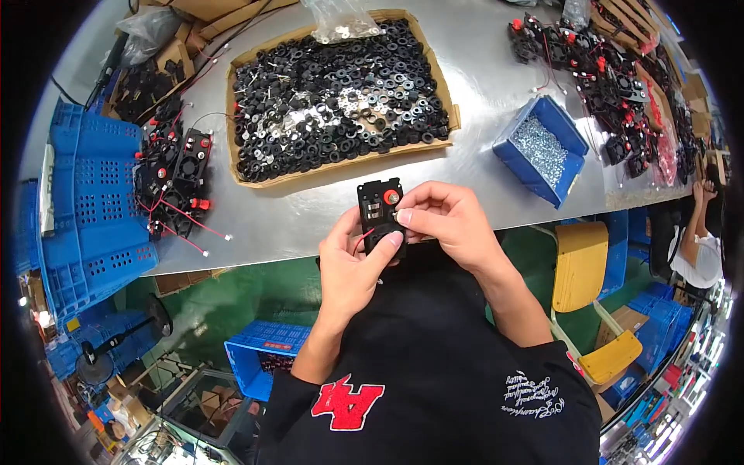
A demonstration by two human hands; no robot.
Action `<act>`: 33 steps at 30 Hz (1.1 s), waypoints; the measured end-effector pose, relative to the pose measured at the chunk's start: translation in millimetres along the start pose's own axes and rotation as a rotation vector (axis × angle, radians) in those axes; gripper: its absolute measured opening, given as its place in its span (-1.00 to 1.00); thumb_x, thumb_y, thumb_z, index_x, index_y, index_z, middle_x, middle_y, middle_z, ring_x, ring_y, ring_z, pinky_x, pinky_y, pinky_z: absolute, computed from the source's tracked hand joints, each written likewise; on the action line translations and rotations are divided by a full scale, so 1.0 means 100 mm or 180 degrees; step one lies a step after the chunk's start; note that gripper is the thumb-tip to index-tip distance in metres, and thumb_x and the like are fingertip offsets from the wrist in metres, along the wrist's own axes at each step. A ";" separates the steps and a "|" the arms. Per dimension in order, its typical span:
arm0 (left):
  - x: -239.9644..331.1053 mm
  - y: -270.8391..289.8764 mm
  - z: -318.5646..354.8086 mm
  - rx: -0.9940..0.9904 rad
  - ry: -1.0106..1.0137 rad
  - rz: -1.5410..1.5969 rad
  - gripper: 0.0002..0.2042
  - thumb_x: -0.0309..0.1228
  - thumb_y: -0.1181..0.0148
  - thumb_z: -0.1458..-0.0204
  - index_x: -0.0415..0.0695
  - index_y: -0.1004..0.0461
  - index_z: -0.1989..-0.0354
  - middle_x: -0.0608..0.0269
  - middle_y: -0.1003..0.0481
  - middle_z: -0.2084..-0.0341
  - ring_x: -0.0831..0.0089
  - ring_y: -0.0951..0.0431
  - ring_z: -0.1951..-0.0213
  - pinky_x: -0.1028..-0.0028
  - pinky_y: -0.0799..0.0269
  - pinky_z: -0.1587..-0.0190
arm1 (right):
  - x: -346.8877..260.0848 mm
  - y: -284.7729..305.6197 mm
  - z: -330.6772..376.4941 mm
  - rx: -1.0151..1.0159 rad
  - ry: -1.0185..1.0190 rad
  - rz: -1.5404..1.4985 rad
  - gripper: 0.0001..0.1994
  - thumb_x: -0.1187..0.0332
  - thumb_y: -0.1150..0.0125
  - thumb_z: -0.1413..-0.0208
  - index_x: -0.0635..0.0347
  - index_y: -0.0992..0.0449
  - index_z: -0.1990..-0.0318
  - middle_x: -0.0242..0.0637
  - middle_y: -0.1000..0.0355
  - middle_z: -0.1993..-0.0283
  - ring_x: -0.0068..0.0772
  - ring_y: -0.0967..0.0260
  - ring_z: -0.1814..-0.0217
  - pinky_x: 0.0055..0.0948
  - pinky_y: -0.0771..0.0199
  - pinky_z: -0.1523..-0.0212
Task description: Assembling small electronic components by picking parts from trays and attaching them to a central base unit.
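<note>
Beyond black shirt (442,364), at edge of counter (302,225), grips module (379,220) in curled left hand (349,267); with right hand (449,225), pinches beside red knob (391,197), on what unclear. Probably handles light and stiff; best held by casing (368,191), sparing wire (362,238).

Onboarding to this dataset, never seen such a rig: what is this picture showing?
There's no robot: these are a person's bare hands, seen from above by the left of two head-worn fisheye cameras, so straight edges bend near the rim.

The left hand holds a black rectangular plastic unit with a round red knob. The right hand's fingertips meet at its right side; whether they pinch something is unclear.

On the grey metal table are a shallow brown cardboard tray of black and silver rings, an open blue plastic bin of small silvery metal pieces, and similar black-and-red units at both sides.
</note>
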State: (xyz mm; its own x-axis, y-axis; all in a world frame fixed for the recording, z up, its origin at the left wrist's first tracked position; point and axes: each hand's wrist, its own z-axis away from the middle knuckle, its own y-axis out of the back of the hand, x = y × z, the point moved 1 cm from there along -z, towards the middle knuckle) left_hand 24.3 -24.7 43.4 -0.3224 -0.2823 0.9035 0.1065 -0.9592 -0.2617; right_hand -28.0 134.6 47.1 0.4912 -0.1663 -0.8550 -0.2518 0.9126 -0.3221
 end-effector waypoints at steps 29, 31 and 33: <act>-0.10 -0.03 0.01 -0.0354 0.0466 0.0101 -0.63 -0.48 -0.22 -0.06 -0.27 -0.34 -0.05 0.28 -0.51 0.29 0.61 -0.54 0.37 0.55 -0.59 0.37 | -0.85 1.77 -0.13 0.1349 0.0405 0.4509 -0.80 0.34 -0.24 0.11 0.35 -0.55 0.42 -0.10 -0.50 0.52 -0.21 -0.46 0.47 -0.33 -0.45 0.35; -0.08 -0.04 0.05 -0.0322 0.0478 0.0079 -0.62 -0.48 -0.22 -0.06 -0.27 -0.34 -0.06 0.28 -0.51 0.28 0.61 -0.54 0.36 0.55 -0.59 0.38 | -0.88 1.77 -0.16 0.1302 0.0206 0.4607 -0.79 0.33 -0.25 0.13 0.35 -0.55 0.46 -0.09 -0.50 0.51 -0.24 -0.46 0.48 -0.34 -0.44 0.35; -0.08 -0.04 0.09 -0.0298 0.0492 0.0107 -0.60 -0.48 -0.23 -0.06 -0.27 -0.34 -0.07 0.28 -0.51 0.28 0.61 -0.54 0.36 0.55 -0.58 0.38 | -0.88 1.77 -0.15 0.1354 0.0406 0.4621 -0.78 0.32 -0.26 0.13 0.37 -0.53 0.50 -0.13 -0.48 0.55 -0.32 -0.44 0.49 -0.38 -0.42 0.39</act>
State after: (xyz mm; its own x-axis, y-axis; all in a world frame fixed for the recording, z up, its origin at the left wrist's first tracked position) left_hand 34.8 -18.4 40.1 -0.4616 -0.3058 0.8327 0.0341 -0.9441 -0.3279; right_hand -128.0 304.9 58.9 -0.0419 0.9341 -0.3544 -0.1761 0.3423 0.9229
